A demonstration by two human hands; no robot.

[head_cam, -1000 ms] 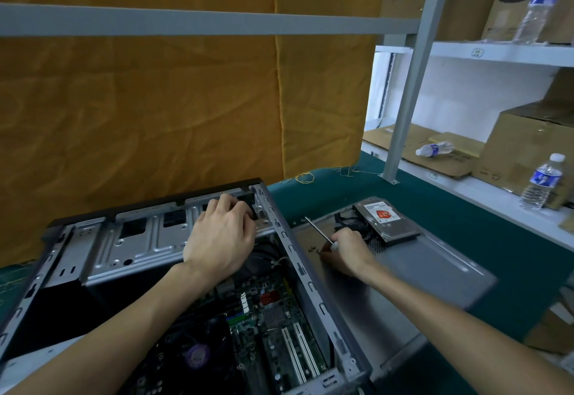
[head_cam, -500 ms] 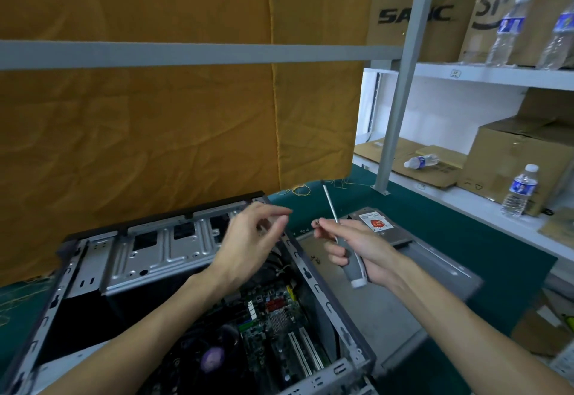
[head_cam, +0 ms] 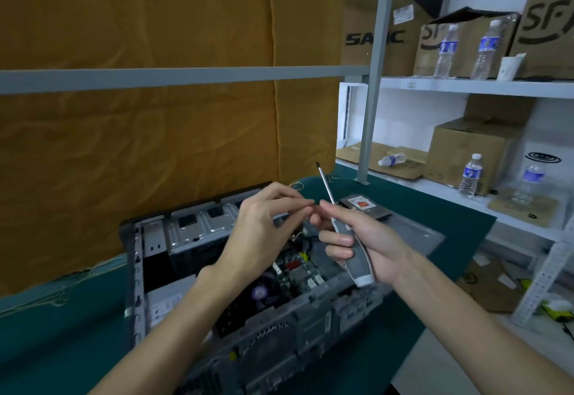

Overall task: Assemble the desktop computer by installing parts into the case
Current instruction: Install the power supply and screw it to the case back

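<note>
Head view, case: an open desktop chassis is seen lying on the green worktop, toward its near left part; judged heavy and stiff, with thin sheet-metal edges best avoided, and best taken by its outer frame.
Head view, case contents: a motherboard is seen on the case floor, with a round fan just beside it; a metal drive cage spans the far end. The board is judged fragile, to be handled by its edges only.
Head view, drive: a flat labelled unit is seen lying on a grey side panel, toward the far right of the worktop; judged dense and shock-sensitive, to be gripped by its long sides.
Head view, screwdriver: held above the case, shaft pointing up and away; judged light, rigid, the handle offering a sure hold.
Right hand: fingers are wrapped round the screwdriver handle.
Left hand: thumb and fingertips are brought together beside the shaft; whether a small screw is pinched cannot be told.
Shelves: cardboard boxes and water bottles are stored beyond the right edge.
</note>
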